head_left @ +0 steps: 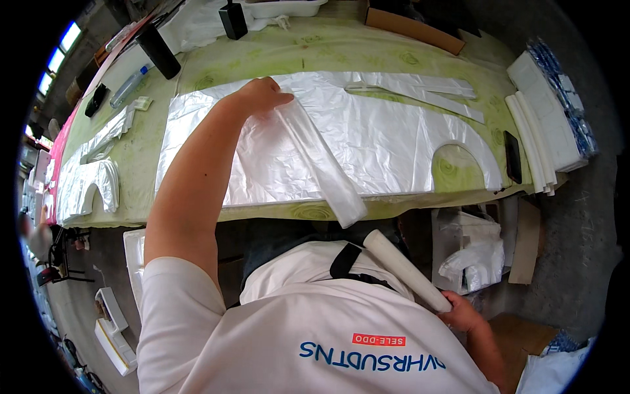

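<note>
White plastic aprons [216,138] with cut-out neck curves and long straps lie flat across the table in front of me. Above them my left hand [262,95] is closed, gripping the upper end of a folded strip of clear plastic film [321,164]. The strip slants down to the right, its lower end hanging past the table's near edge. Low at my right side, my right hand [462,312] is wrapped round the end of a white tube [407,269], which leans across my waist. Whether the tube is hollow or a roll cannot be seen.
Folded plastic [88,187] lies at the table's left, near a clear bottle [130,87] and a black cylinder [158,51]. A phone [512,157], white rolls [531,144] and stacked packs [551,98] line the right edge. Below is a bin of plastic [469,256].
</note>
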The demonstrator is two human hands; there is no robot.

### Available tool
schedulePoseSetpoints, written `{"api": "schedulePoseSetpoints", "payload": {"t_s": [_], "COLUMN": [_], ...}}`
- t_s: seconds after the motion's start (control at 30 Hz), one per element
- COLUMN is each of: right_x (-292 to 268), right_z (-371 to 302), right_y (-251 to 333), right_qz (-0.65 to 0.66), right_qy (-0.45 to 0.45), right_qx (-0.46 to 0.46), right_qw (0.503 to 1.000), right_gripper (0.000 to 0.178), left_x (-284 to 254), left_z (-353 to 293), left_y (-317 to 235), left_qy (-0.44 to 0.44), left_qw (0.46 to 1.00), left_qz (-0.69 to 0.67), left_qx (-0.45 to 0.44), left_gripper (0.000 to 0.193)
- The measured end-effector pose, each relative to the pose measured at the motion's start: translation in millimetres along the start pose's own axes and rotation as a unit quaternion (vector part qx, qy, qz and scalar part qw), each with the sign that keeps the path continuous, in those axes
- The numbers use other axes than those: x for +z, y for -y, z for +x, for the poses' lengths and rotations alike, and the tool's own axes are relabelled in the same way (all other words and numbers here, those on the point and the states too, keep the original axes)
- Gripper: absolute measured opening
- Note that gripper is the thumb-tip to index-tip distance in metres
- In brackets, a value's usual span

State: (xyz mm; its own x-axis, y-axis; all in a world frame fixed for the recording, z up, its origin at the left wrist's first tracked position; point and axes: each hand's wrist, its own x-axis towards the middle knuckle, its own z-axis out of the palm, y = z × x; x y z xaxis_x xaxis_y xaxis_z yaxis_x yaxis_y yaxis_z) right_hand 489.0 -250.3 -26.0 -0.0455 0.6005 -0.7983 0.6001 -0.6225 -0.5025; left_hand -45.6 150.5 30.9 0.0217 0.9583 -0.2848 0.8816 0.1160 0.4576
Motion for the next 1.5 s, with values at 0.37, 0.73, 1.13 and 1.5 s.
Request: {"api": "schedulePoseSetpoints", "payload": {"t_s": [0.37,0.73,1.13,1.5], "right_x": [-34.7,-52.2,33.9,77.1], "right_z": [39.7,142.5,134.8,153.5], "right_y": [120.9,288.4,302.6,353.7], "right_qz": [-0.048,-0.386,-0.293,-0.042], "right_qy": [-0.140,-0.285,-0.207,-0.048], "right_qx": [-0.303,-0.440,-0.669,-0.394], "right_qw": [0.941,0.759,0.651,0.917], "right_gripper": [0.060,0.052,0.056,0.030], "left_x": [105.6,126.5,109.0,107.8], "left_z": [-165.3,-186.8,-191.3,-181.3], "left_y": [-17.0,-4.5,-4.1,-5.2], "left_qy": [-0.017,-0.132,0.008,-0.029], "left_qw": [0.888,0.853,0.874,0.854], "left_qz": [0.151,0.134,-0.217,-0.502], "left_qx": [0.433,0.487,0.435,0.132], "left_gripper": [0.097,0.058,0.042,0.085]}}
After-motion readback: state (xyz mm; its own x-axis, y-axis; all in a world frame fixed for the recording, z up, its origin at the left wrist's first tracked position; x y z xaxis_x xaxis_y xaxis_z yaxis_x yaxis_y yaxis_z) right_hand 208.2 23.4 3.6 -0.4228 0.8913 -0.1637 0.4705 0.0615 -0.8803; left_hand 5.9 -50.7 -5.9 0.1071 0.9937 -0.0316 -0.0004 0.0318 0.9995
